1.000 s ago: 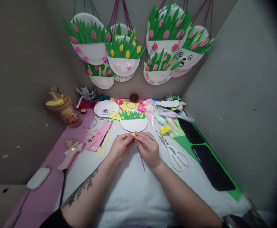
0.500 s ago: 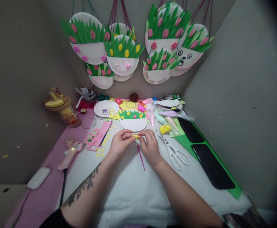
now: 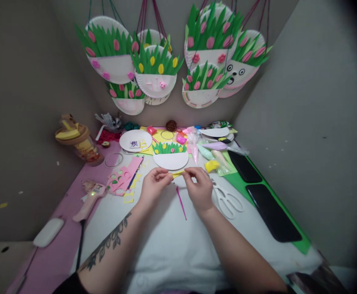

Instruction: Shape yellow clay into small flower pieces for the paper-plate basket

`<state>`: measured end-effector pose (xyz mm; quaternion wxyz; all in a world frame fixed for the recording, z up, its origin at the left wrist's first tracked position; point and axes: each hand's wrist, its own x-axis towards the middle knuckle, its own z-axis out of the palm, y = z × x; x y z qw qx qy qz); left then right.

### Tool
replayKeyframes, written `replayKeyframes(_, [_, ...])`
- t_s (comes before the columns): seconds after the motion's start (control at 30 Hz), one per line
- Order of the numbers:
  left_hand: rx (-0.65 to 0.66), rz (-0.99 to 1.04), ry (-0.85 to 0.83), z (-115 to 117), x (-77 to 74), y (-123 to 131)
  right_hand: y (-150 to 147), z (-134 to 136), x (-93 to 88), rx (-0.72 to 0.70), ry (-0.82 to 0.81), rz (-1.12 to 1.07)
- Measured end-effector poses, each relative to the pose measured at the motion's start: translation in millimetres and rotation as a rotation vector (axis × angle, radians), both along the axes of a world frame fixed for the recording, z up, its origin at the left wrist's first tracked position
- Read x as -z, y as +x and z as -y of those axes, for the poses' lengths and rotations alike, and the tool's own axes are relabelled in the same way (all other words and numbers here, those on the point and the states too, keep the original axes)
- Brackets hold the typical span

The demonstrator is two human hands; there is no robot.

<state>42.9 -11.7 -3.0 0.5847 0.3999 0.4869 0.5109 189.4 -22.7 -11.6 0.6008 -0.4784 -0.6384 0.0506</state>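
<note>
Between my two hands is a small strip of soft yellow material (image 3: 177,174), stretched out lengthwise; it looks like clay, though I cannot be sure. My left hand (image 3: 156,184) pinches its left end between thumb and fingers. Its right end is pinched by my right hand (image 3: 199,185). Just beyond my hands lies a white half-plate (image 3: 171,160) with green paper grass and small yellow and pink flowers. A thin magenta stick (image 3: 181,204) rests on the white cloth below my hands. White-handled scissors (image 3: 229,200) lie right of my right hand, their blades partly hidden by it.
At left are a pink glue gun (image 3: 90,201), pink paper scraps (image 3: 126,175) and a tumbler (image 3: 83,143). A yellow clay lump (image 3: 211,165), piping bags (image 3: 216,146) and two black phones (image 3: 273,212) lie at right. Decorated plates (image 3: 156,83) hang on the wall.
My right hand has moved right, away from my left. The yellow piece between them has gone from a short lump to a longer, thinner strip.
</note>
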Motion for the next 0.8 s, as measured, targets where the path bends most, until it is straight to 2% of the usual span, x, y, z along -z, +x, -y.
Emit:
replayKeyframes(0.1, [0.032, 0.058, -0.029, 0, 5.1, 2, -2, 2, 4.7, -0.063, 0.153, 0.126])
replayKeyframes(0.23, [0.033, 0.209, -0.048, 0, 5.5, 2, -8, 4, 5.3, -0.234, 0.19, 0.239])
replayKeyframes(0.3, [0.036, 0.236, -0.047, 0, 3.5, 1, -10, 5, 4.5, -0.256, 0.153, 0.206])
replayKeyframes(0.47, [0.108, 0.117, 0.005, 1, -1.5, -3, -10, 5, 2.3, -0.133, -0.079, -0.06])
replayKeyframes(0.57, [0.151, 0.038, 0.053, -1, -2.5, -6, -3, 1, -1.0, -0.223, -0.197, -0.061])
replayKeyframes(0.7, [0.173, 0.074, 0.041, -1, -0.9, -7, 5, -2, -5.8, -0.407, -0.293, -0.019])
replayKeyframes(0.8, [0.146, 0.179, -0.018, 2, -0.7, -2, 3, 0, -6.1, -0.354, -0.224, -0.041])
